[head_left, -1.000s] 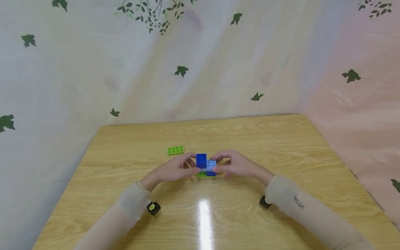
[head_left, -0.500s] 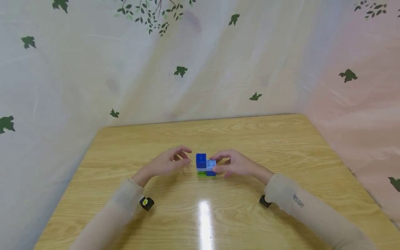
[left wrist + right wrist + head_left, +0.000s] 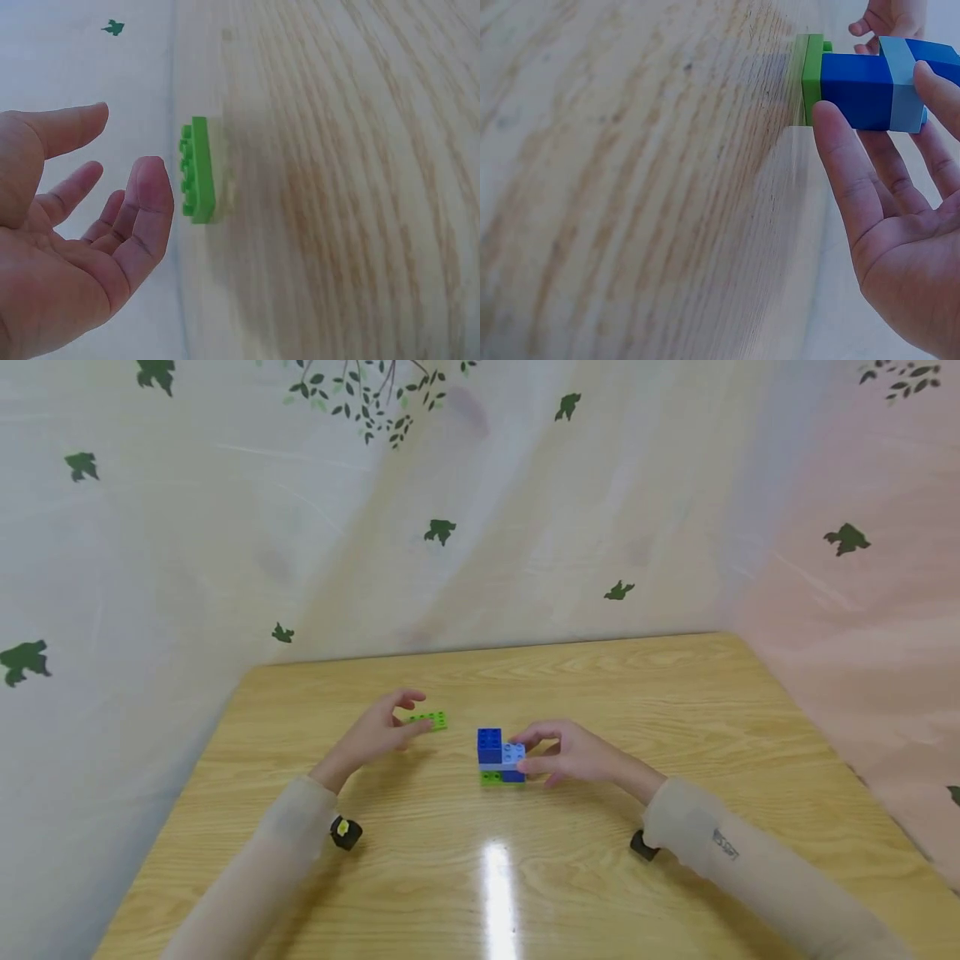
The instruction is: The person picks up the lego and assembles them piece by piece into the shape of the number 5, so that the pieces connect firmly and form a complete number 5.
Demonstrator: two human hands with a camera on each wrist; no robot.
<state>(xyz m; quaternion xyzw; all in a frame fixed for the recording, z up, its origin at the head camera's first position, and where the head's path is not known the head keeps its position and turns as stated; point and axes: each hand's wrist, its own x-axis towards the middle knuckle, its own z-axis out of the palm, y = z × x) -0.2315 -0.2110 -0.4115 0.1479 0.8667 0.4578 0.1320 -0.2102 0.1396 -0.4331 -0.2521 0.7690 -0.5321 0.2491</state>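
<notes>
A small stack of toy building bricks (image 3: 490,746) stands on the table. It has a green plate (image 3: 811,79) at the bottom, a dark blue brick (image 3: 855,90) above that, a light blue layer (image 3: 905,97), and another dark blue brick at the top left. With thumb and fingers my right hand (image 3: 562,753) holds the stack's right side at the light blue layer. A loose green studded plate (image 3: 199,172) lies flat at the back left. My left hand (image 3: 375,727) hovers over its left end, fingers loosely bent and apart from it, partly covering it in the head view.
The wooden table (image 3: 600,693) runs back to a pale cloth backdrop (image 3: 337,543) with leaf prints. Another cloth wall, pinkish, rises along the right side. Bright light reflects off the tabletop in front of the stack.
My left hand has let go of the stack's left side and moved left and back to the loose green plate. My right hand has stayed on the stack, which stands where it was.
</notes>
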